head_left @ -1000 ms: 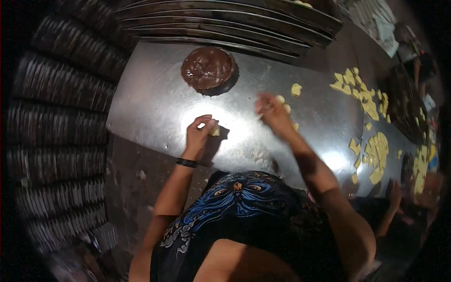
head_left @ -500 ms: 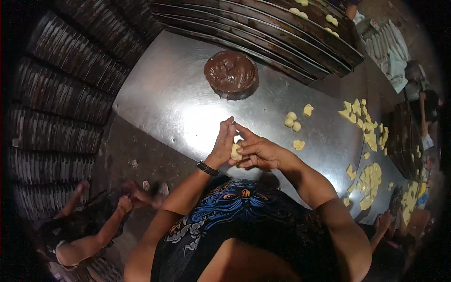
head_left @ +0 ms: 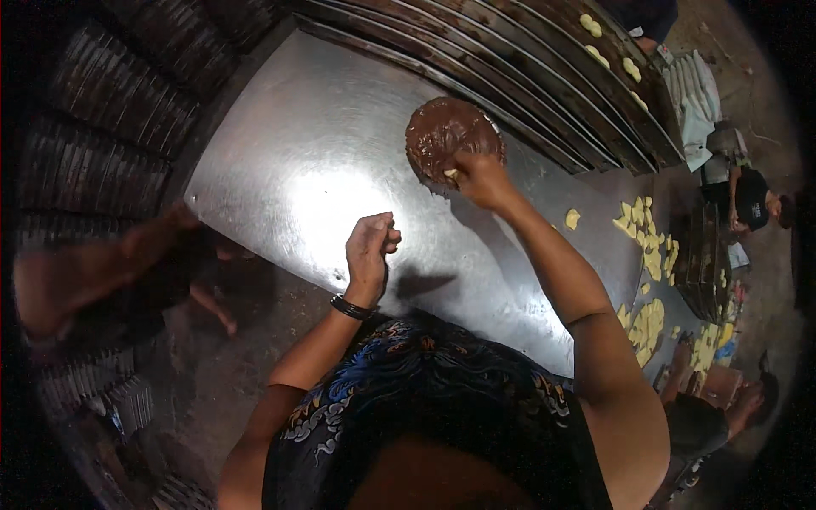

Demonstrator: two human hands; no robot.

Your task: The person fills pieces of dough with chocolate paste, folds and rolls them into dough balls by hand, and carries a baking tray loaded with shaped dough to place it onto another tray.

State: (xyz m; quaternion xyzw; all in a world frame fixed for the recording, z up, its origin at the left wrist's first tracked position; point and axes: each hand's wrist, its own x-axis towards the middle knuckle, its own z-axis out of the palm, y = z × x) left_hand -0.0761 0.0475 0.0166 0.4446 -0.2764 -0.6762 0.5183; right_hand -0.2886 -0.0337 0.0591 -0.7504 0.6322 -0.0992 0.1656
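My right hand reaches over the round mass of brown chocolate-like paste, its fingers pinched at the near edge. A small pale yellow piece of dough shows at those fingertips, touching the paste or just above it. Nearer to me, my left hand hovers over the metal table with its fingers curled in. Whatever lies inside that palm, if anything, is hidden from this view.
Long dark baking trays line the far side, pale dough pieces on the outermost. Cut dough is spread at the right. Tray stacks stand at the left, where another person's arm extends. More people work at the right.
My hands have parted. The right went forward from the dough between my palms to the paste; the left moved slightly left and curled. Another person's arm has come closer at the left.
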